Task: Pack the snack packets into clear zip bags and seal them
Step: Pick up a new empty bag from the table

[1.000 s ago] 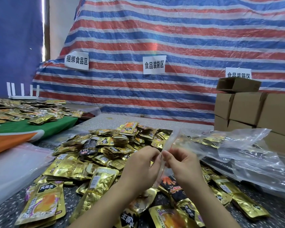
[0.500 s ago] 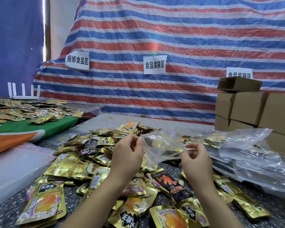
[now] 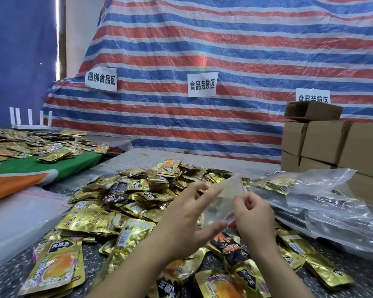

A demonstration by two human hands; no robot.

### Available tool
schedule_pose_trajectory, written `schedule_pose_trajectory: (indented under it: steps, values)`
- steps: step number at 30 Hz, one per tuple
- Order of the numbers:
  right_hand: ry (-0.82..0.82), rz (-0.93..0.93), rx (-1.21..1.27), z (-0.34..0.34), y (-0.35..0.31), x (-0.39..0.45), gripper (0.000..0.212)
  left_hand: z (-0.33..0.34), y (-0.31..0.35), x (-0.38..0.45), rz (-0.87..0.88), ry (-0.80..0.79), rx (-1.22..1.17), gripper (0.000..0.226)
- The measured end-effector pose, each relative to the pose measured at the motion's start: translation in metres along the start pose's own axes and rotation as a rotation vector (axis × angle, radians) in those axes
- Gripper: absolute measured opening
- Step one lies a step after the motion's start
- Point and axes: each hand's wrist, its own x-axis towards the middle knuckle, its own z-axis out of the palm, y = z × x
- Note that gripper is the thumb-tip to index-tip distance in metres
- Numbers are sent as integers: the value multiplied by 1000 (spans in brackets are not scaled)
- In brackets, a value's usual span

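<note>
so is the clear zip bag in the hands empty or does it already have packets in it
Empty, as far as it shows: the clear zip bag held between the left hand and right hand looks flat and see-through, no gold snack packets inside.

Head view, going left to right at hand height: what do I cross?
stack of empty clear bags → pile of gold snack packets → left hand → clear zip bag held between both hands → right hand → filled clear bags
</note>
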Motion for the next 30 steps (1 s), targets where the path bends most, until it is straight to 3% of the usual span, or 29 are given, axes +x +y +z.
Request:
schedule_pose_trajectory:
  steps: [3,7,9,19,23,30]
  values:
    - [36,1,-17,-1,1,2,28,0,-1,-3,85,-82,97,69]
    - [42,10,27,-1,1,1,27,1,1,-5,87,-66,139,27]
    - [30,20,58,-2,1,0,27,2,0,-3,29,4,119,22]
    - [-78,17,319,0,0,3,64,-19,-19,8,-120,277,4,18]
    - [-74,25,295,0,4,4,64,-36,-36,19,-136,315,-21,18]
    - [-54,50,275,3,5,5,57,-63,-73,7,-1,431,-89,42]
